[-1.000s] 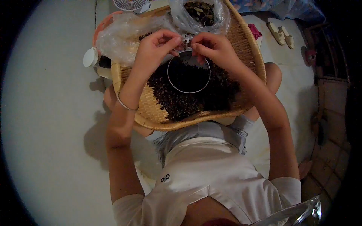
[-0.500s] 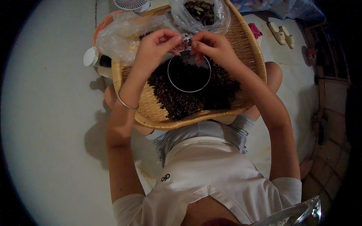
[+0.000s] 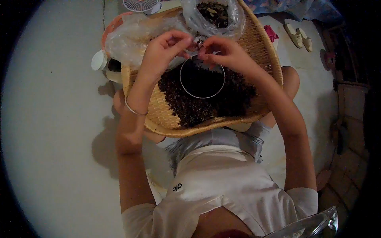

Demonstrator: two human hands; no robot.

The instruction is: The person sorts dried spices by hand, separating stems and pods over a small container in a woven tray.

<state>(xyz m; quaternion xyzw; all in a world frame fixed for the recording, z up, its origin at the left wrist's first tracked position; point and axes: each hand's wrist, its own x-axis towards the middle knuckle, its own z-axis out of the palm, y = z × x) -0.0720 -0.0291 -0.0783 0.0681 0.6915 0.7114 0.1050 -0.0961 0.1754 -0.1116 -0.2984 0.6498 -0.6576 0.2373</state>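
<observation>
My left hand [image 3: 168,48] is closed in a pinch above the far rim of a round bowl [image 3: 202,97] with a thin bright edge. It grips a small sprig of dark reddish berries [image 3: 199,42], partly hidden by the fingers. Opposite it, my right hand [image 3: 224,51] pinches at the same sprig with thumb and forefinger. The bowl holds a dark mass too dim to make out. Around it, a spread of small dark berries or seeds [image 3: 186,109] lies on a woven bamboo tray [image 3: 156,117] across my lap.
A clear plastic bag [image 3: 129,39] lies on the tray's far left over an orange basin [image 3: 113,28]. Another bag [image 3: 236,18] holds dark dried leaves. A white lid [image 3: 99,60] and a fan [image 3: 139,4] stand to the left; slippers [image 3: 299,37] lie far right.
The whole view has shifted slightly. My right fingers have moved a little closer to my left ones around the sprig. Both hands remain above the bowl's far edge.
</observation>
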